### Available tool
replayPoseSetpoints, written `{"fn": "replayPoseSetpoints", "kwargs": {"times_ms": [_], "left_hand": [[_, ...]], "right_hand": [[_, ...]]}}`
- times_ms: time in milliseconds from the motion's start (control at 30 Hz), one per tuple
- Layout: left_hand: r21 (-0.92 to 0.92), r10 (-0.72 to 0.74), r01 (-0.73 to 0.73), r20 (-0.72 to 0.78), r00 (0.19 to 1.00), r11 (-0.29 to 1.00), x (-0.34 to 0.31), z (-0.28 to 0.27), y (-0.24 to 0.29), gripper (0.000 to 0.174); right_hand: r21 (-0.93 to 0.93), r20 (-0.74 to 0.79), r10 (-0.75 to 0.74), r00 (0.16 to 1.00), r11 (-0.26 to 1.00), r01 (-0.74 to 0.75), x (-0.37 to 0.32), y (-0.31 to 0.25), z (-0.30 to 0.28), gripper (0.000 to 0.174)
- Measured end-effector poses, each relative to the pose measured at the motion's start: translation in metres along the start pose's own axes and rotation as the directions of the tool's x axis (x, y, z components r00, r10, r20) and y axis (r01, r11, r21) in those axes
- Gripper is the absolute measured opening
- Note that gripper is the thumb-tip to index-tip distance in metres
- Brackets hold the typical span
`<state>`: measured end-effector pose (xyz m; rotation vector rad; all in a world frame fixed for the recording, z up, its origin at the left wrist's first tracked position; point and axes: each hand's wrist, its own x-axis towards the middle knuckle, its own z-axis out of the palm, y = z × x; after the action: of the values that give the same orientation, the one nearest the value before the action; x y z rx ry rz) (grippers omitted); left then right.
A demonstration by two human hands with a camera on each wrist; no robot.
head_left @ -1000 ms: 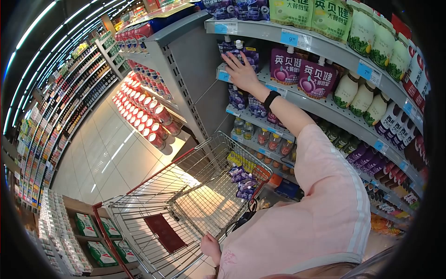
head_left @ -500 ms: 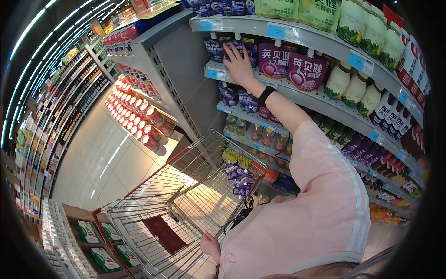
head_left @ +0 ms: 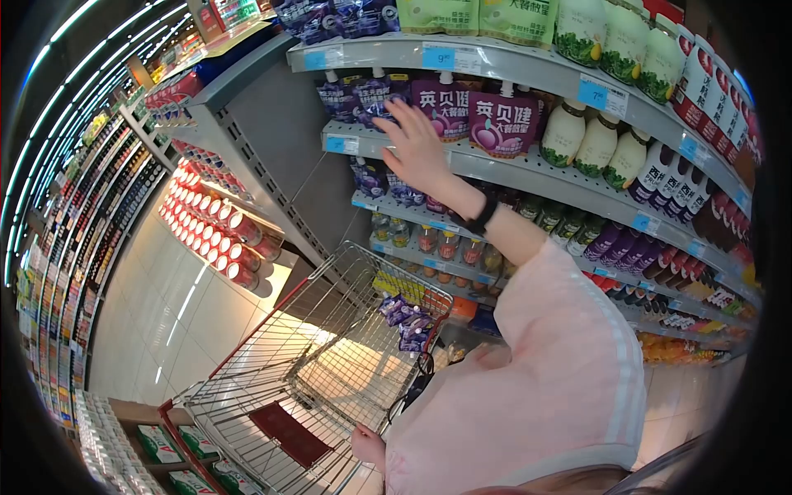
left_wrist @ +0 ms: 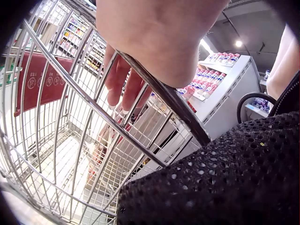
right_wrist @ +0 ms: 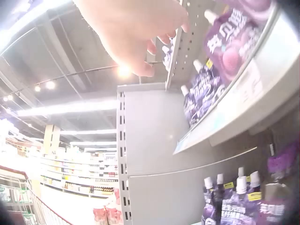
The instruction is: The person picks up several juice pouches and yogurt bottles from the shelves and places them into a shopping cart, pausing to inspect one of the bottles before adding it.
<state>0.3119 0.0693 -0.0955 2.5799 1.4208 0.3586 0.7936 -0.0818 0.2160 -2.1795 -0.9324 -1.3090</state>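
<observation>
Fingers spread and straight, my right hand (head_left: 418,148) is raised in front of the middle shelf in the head view, with nothing in it. Just behind its fingertips stand dark blue-purple spouted pouches (head_left: 337,101); larger purple spouted pouches (head_left: 497,124) are to their right. In the right wrist view, the same hand (right_wrist: 133,33) shows loose fingers apart from the pouches (right_wrist: 206,89). My left hand (head_left: 369,446) grips the side rail of the shopping cart (head_left: 290,434), its fingers (left_wrist: 114,91) hooked over the rail in the left wrist view. Several purple packs (head_left: 410,320) lie in the cart.
White bottles with green print (head_left: 564,136) line the shelf further right. A grey shelf end panel (head_left: 289,148) rises left of the pouches. Red-and-white cans (head_left: 210,235) are stacked beyond the cart, beside the tiled aisle floor (head_left: 157,338). White-and-green boxes (head_left: 157,444) sit at lower left.
My right hand has come away from the blue-purple pouches, with nothing in it. The shelves have shifted left in view as the head turned right. My left hand stays at the cart.
</observation>
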Motion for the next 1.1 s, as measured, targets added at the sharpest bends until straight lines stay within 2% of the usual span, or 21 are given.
{"fn": "replayPoseSetpoints", "kwargs": {"times_ms": [67,167,233,333,433,467,567,667,767,900,1000,1100], "left_hand": [[-0.009,0.036,-0.036,-0.038,0.999,0.999,0.001,-0.001,0.001,0.037],[-0.016,0.006,-0.006,-0.025,1.000,1.000,0.000,-0.003,0.004,0.037],[-0.039,-0.003,0.004,0.013,1.000,0.999,0.000,-0.003,0.003,0.036],[-0.057,-0.005,0.007,0.046,0.999,0.998,0.001,-0.002,0.001,0.035],[-0.040,0.006,-0.005,0.024,1.000,0.999,0.000,0.003,-0.002,0.035],[-0.031,-0.004,0.005,0.035,0.999,1.000,-0.001,0.003,-0.003,0.035],[-0.008,-0.028,0.028,0.047,0.999,1.000,0.001,0.001,-0.002,0.036],[-0.025,-0.031,0.032,0.032,0.999,0.999,0.000,-0.001,0.002,0.038],[0.031,-0.074,0.071,0.089,0.993,0.997,0.001,-0.006,0.006,0.038],[-0.017,-0.024,0.023,-0.058,0.998,1.000,-0.003,-0.005,0.009,0.037],[0.032,-0.032,0.034,-0.053,0.998,0.999,-0.002,0.003,0.003,0.037],[0.075,-0.042,0.045,-0.042,0.998,0.996,-0.001,-0.003,0.007,0.038]], "right_hand": [[-0.039,-0.079,0.039,0.996,0.998,-0.042,-0.007,0.007,-0.034,0.040],[-0.189,-0.241,0.061,0.969,0.976,-0.108,-0.019,0.029,-0.084,0.038],[-0.254,-0.263,0.077,0.962,0.956,-0.146,-0.022,0.052,-0.108,0.040],[-0.332,-0.174,0.267,0.948,0.891,-0.311,-0.022,0.073,-0.132,0.047],[-0.443,-0.129,0.289,0.949,0.839,-0.316,-0.016,0.092,-0.138,0.057],[-0.498,-0.097,0.277,0.956,0.818,-0.288,-0.013,0.096,-0.139,0.068],[-0.528,0.086,0.465,0.881,0.771,-0.355,-0.004,0.106,-0.135,0.077],[-0.555,0.038,0.374,0.927,0.779,-0.292,-0.006,0.109,-0.130,0.084],[-0.527,-0.023,0.350,0.937,0.792,-0.309,-0.011,0.103,-0.130,0.086],[-0.420,0.016,0.389,0.921,0.838,-0.347,-0.013,0.092,-0.142,0.081],[-0.403,-0.003,0.353,0.936,0.856,-0.324,-0.015,0.100,-0.142,0.067],[-0.326,0.148,0.543,0.827,0.816,-0.478,-0.004,0.097,-0.148,0.056]]}}
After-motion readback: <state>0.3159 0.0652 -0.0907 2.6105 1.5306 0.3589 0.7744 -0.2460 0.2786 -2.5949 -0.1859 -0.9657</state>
